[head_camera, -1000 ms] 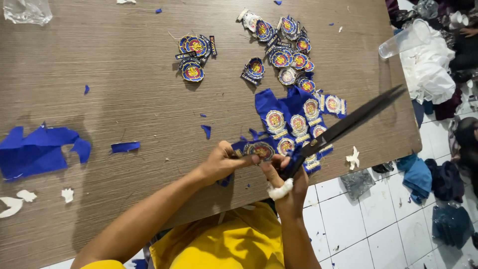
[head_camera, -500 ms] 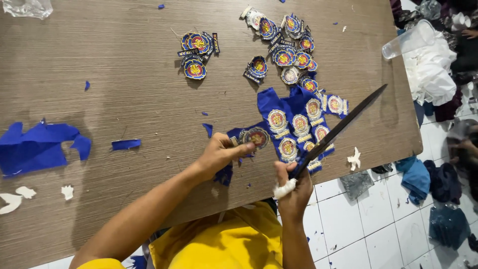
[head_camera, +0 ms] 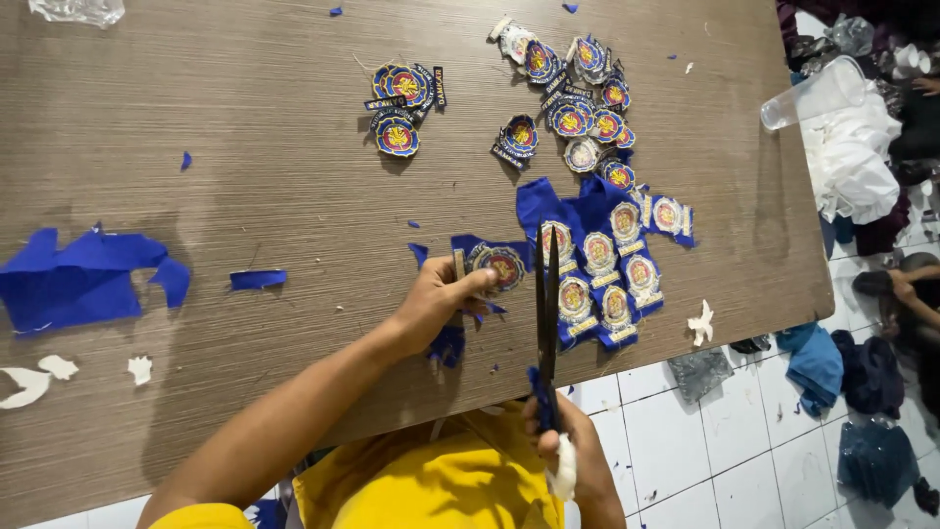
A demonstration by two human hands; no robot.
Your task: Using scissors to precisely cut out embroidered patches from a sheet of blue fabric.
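Observation:
My left hand (head_camera: 438, 300) pinches a piece of blue cloth with a round embroidered badge (head_camera: 500, 265) on it, held just above the wooden table (head_camera: 245, 147) near its front edge. My right hand (head_camera: 571, 454), below the table edge, grips the handles of long black scissors (head_camera: 547, 304). The blades are closed and point straight away from me, right beside the badge. To the right of the blades lies a blue cloth sheet (head_camera: 607, 255) carrying several uncut badges.
Piles of cut-out badges (head_camera: 573, 98) and a smaller group (head_camera: 401, 108) lie further back. Blue cloth scraps (head_camera: 78, 279) and white bits (head_camera: 39, 377) lie at the left. A clear plastic cup (head_camera: 813, 93) overhangs the right edge; clothes lie on the tiled floor (head_camera: 705, 441).
The scissors swung from pointing diagonally right to pointing straight ahead. My left hand shifted the badge piece slightly left and away from the sheet of badges.

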